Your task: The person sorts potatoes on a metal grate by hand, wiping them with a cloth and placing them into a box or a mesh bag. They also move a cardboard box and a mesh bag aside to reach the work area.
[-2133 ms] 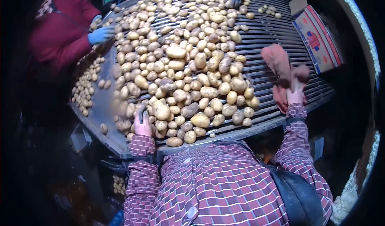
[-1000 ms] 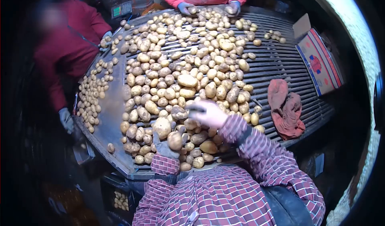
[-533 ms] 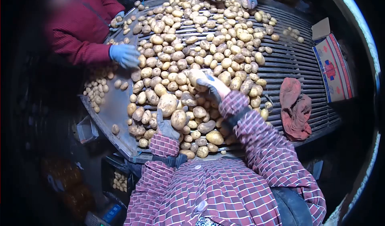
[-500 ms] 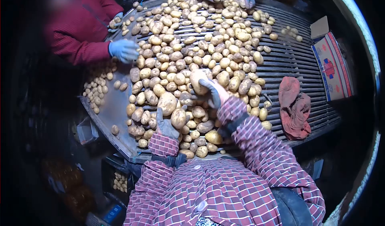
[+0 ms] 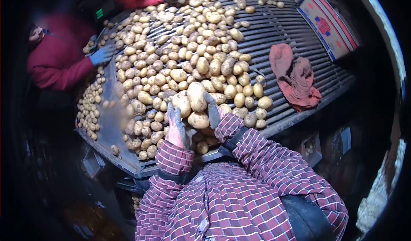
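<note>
Between my two gloved hands sit three large potatoes: a pale one [image 5: 182,105] on the left, a long upright one [image 5: 196,96] on the right and a third [image 5: 198,120] below them. My left hand [image 5: 176,127] is against the left side of this group, fingers pointing away from me. My right hand [image 5: 212,110] presses on the group's right side, its palm hidden. Many more potatoes [image 5: 178,75] of mixed sizes lie around and beyond my hands on the slatted table [image 5: 282,10].
A red cloth [image 5: 295,78] and a printed carton [image 5: 325,25] lie at the right. Small potatoes [image 5: 90,110] fill the left edge. Co-workers' gloved hands [image 5: 102,55] are at the left and far side. A crate [image 5: 314,151] stands below the near right edge.
The view has shifted, so the table appears turned. My right hand has come back towards my left with a large potato, and both hands now flank the group.
</note>
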`<state>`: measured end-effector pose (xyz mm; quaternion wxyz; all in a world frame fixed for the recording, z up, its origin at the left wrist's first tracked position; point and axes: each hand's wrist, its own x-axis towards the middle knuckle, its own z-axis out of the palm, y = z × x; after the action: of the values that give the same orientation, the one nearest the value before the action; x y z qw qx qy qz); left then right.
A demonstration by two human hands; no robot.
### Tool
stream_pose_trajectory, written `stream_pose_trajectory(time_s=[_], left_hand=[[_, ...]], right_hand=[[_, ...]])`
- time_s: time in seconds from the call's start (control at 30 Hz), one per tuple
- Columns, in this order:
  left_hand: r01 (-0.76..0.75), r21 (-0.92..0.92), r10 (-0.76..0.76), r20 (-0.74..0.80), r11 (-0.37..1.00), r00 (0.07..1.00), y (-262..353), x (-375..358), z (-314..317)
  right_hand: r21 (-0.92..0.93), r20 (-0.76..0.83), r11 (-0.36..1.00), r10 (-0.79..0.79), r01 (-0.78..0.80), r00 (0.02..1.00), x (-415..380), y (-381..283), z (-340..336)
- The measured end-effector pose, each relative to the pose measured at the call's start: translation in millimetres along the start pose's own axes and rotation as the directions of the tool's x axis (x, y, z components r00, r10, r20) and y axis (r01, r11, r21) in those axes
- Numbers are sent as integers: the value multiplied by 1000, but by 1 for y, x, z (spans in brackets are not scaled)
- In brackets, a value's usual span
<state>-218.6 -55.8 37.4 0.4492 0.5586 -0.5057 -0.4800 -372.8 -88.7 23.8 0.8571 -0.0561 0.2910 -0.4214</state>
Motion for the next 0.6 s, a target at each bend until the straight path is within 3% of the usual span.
stream_pose_trajectory(time_s=[0.03,0.07,0.1,0.17,0.2,0.27,0.33,0.4,0.47,0.6], left_hand=[[-278,409,265,90,869,960,-20,-2,-5],[-472,647,492,168,598,854,-21,-3,-6],[-213,233,195,98,949,976,-22,-9,-7],[82,-134,-56,185,988,981,-7,-24,-1],[429,-371,-403,150,824,903,36,-29,7],[274,-248,-241,154,929,958,8,-30,1],[-8,121,-22,242,993,970,-16,-30,-15],[283,-252,-291,9,925,957,-38,-25,-21],[65,136,-65,-6,989,998,-65,-23,-55],[129,54,-122,-121,990,985,-81,-15,-94]], right_hand=[[3,-3,1000,-13,13,1000,-7,-2,0],[13,4,999,-30,30,1000,-11,-3,-6],[20,16,999,-50,49,999,-14,-1,-12],[36,18,995,-91,90,996,-21,1,-27],[39,17,993,-116,115,993,-24,1,-34],[20,6,983,-181,180,984,-37,-5,-48],[-37,-27,962,-272,271,962,-63,-20,-67],[-139,-111,912,-401,386,909,-104,-42,-100],[-261,-257,844,-530,470,808,-163,-62,-142],[-537,-594,730,-683,422,425,-309,-72,-235]])
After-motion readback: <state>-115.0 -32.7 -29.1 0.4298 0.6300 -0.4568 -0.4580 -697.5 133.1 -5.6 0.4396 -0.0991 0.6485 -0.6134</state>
